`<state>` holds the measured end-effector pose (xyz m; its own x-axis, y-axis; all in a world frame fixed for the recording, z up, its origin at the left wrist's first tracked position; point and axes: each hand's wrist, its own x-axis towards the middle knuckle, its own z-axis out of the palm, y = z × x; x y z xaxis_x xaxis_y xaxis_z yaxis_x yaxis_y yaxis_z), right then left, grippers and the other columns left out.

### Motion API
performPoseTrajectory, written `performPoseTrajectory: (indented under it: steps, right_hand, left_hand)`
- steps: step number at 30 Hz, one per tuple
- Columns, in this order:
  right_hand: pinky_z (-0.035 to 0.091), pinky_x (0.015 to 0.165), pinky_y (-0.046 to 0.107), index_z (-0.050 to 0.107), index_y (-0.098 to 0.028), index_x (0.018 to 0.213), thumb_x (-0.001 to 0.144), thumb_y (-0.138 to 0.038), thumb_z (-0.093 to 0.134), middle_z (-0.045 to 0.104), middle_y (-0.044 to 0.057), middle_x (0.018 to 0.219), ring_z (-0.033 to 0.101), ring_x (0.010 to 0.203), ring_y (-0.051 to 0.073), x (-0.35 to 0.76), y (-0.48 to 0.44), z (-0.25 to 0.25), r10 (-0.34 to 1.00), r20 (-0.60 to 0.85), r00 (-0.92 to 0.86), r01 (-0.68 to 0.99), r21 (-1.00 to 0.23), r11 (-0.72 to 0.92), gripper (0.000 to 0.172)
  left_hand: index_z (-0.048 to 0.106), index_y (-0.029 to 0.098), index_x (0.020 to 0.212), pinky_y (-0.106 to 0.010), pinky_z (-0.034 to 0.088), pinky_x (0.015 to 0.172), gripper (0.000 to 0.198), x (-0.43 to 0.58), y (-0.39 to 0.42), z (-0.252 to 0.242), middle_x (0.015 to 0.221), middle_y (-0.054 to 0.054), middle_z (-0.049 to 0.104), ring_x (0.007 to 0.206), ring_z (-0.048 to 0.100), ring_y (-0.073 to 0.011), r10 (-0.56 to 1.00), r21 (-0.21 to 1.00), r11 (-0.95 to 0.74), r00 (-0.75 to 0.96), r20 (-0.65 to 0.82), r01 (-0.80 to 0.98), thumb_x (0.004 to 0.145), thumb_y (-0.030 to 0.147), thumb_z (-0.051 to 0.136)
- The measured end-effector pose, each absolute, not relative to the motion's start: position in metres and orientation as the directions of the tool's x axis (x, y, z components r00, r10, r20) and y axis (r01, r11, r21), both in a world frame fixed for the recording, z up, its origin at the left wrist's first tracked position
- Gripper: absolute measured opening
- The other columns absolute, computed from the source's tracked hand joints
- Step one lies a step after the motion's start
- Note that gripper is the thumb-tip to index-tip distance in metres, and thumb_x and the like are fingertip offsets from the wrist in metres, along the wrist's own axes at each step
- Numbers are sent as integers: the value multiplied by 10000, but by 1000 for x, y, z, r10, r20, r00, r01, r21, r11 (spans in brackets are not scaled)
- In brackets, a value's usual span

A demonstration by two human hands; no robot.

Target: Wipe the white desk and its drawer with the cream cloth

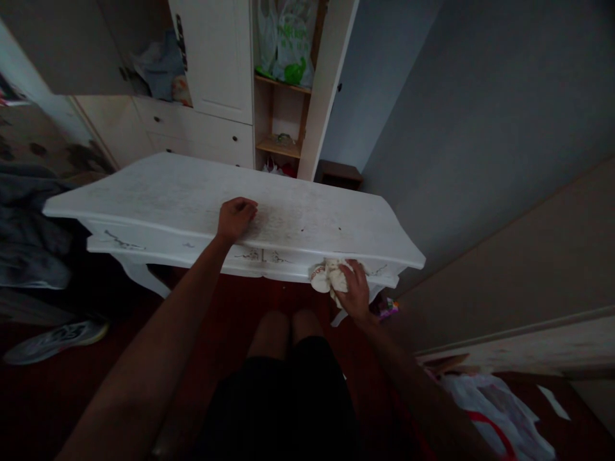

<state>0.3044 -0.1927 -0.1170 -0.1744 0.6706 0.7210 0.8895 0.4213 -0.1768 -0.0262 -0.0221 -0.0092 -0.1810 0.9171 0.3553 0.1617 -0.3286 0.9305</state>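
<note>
A white table (158, 192) with a dusty, smudged top stands in front of me. My left hand (235, 218) rests on the near edge of its top, fingers curled under into a loose fist. My right hand (356, 291) is closed on a crumpled white cloth (329, 276) and presses it against the table's front apron near the right corner. My knees (288, 326) show below the table edge.
A white wardrobe (216, 64) with open shelves and plastic bags (286, 38) stands behind the table. Grey wall on the right. Dark clothes (29, 224) and a shoe (57, 339) lie at left. A white plastic bag (494, 410) lies on the floor at right.
</note>
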Motion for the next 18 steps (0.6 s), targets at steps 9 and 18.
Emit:
performPoseTrajectory:
  steps: [9, 18]
  right_hand:
    - [448, 1041, 527, 503, -234, 1290, 780, -146, 590, 471, 158, 1391, 452, 1305, 339, 386, -205, -117, 635, 753, -171, 948, -50, 315, 524]
    - [416, 1036, 525, 516, -194, 1250, 740, -340, 639, 570, 136, 1245, 528, 1182, 301, 387, -218, -151, 669, 611, 423, 781, -620, 72, 545]
  left_hand:
    - [701, 148, 767, -239, 464, 577, 165, -25, -25, -6, 606, -3, 636, 558, 576, -115, 917, 930, -316, -188, 350, 189, 700, 256, 595]
    - [702, 153, 746, -264, 498, 607, 139, -24, -25, -5, 611, -10, 644, 561, 584, -123, 920, 939, -292, -216, 328, 182, 708, 240, 601]
